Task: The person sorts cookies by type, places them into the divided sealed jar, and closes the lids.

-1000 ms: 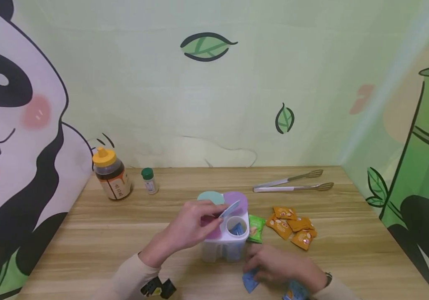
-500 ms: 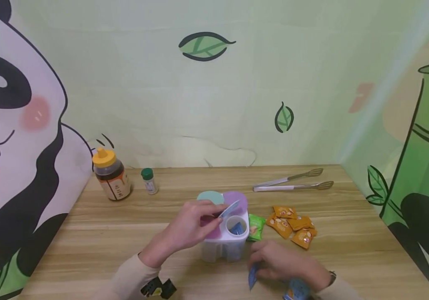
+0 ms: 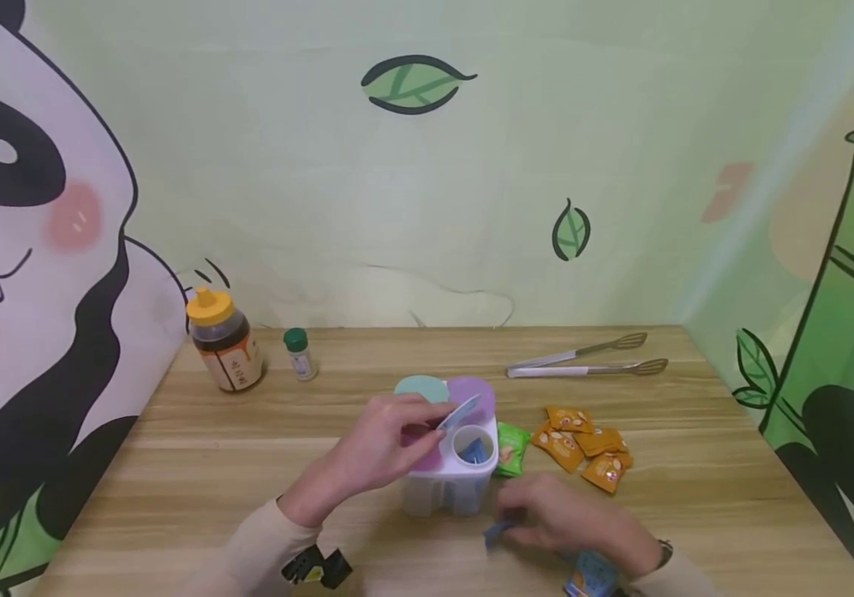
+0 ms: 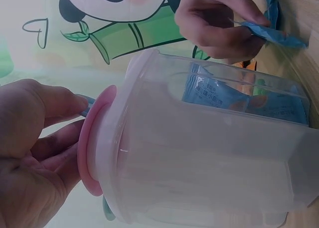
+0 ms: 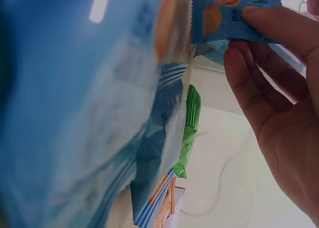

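Observation:
A clear storage box (image 3: 442,491) with several round coloured lids stands mid-table. Over its front right opening, my left hand (image 3: 378,441) pinches the raised blue lid (image 3: 464,408) between thumb and fingers. Through the clear wall in the left wrist view, blue snack packets (image 4: 213,91) lie inside that compartment. My right hand (image 3: 561,516) is just right of the box, low over the table. Thumb and fingers of this hand pinch a blue snack packet (image 5: 227,19). More blue packets (image 3: 593,572) lie beneath the right wrist, partly hidden by it.
A green packet (image 3: 512,448) lies against the box's right side, with several orange packets (image 3: 604,471) farther right. Tongs (image 3: 584,370) lie at the back right. A yellow-capped bottle (image 3: 229,352) and a small green-capped jar (image 3: 300,356) stand at the back left.
A blue packet that lay flat under my right fingers has been gripped and tilted up from the table. My left hand keeps holding the blue lid in the same place.

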Demonstrator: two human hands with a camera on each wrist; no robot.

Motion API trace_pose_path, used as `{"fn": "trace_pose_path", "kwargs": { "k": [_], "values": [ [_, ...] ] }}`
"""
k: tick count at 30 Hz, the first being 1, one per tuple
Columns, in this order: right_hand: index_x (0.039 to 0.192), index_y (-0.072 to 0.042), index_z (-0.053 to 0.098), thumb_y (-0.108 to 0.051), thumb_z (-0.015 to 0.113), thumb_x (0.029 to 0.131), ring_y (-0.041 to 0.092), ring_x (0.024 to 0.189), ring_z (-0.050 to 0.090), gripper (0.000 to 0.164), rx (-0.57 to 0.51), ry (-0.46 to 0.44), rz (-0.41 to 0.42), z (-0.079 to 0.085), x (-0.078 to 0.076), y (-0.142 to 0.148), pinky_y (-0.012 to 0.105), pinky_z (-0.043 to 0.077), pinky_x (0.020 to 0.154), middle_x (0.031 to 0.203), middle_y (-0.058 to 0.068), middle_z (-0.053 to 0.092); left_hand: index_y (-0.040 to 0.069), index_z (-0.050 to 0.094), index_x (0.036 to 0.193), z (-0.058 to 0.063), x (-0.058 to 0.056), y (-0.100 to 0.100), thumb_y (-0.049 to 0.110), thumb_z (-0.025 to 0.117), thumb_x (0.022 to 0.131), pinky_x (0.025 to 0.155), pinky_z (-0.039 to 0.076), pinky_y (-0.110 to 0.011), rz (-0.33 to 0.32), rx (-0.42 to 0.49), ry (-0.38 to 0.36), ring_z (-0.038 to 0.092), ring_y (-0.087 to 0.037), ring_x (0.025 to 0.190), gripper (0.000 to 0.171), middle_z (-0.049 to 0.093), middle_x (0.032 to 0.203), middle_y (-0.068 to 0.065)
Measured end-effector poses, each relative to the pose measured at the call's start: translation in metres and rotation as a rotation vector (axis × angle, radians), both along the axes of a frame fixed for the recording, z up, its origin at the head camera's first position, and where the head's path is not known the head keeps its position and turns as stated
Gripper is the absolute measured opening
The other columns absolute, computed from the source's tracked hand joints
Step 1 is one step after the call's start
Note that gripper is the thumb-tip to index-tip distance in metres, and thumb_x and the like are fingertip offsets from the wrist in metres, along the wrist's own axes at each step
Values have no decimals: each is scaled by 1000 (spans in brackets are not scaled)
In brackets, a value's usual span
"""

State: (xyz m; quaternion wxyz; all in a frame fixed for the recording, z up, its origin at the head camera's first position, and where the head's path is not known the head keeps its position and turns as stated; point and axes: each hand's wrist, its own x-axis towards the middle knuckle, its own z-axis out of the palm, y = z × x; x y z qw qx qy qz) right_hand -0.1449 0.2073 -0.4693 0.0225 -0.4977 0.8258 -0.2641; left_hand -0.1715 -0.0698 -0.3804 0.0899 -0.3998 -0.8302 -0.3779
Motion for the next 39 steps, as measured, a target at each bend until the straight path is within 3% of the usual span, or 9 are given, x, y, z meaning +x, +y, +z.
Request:
{"fn": "trace_pose_path", "kwargs": {
  "k": [7, 12, 19, 28, 39],
  "values": [
    [98, -20, 69, -11, 77, 80, -3, 82, 61, 22, -86, 48, 45, 2, -1, 3, 9, 50, 73, 92, -11, 68, 8, 69, 121, 0, 0, 0, 9, 72, 87, 73, 54, -14, -2, 0, -18, 67, -8, 84, 34, 71, 93, -2],
    [98, -18, 70, -8, 76, 81, -3, 80, 61, 20, -188, 15, 66, 7, -1, 4, 11, 52, 70, 93, -8, 69, 8, 69, 121, 0, -1, 0, 9, 71, 87, 73, 54, -14, 2, -3, -11, 66, -7, 83, 34, 71, 92, -2],
    [99, -19, 71, -6, 75, 81, 1, 77, 62, 23, -242, -4, 20, 20, 0, 5, 16, 54, 67, 92, -9, 69, 7, 69, 120, 0, -2, 1, 8, 71, 87, 71, 54, -13, -8, 6, 26, 65, -7, 79, 33, 71, 90, -3],
    [99, -17, 72, 0, 75, 79, 3, 76, 63, 27, -314, 80, 10, 38, 2, 6, 16, 54, 67, 93, -5, 71, 7, 69, 120, 0, 0, 1, 8, 72, 87, 71, 54, -13, 4, 4, 2, 65, -6, 80, 34, 71, 90, -2],
    [99, -16, 71, -1, 78, 78, 7, 83, 68, 27, -356, 86, -47, 52, 1, 7, 18, 56, 77, 93, -5, 73, 7, 69, 120, -2, 1, 0, 8, 72, 86, 71, 54, -13, 14, 2, 0, 66, -7, 81, 33, 71, 90, -2]
  ]
}}
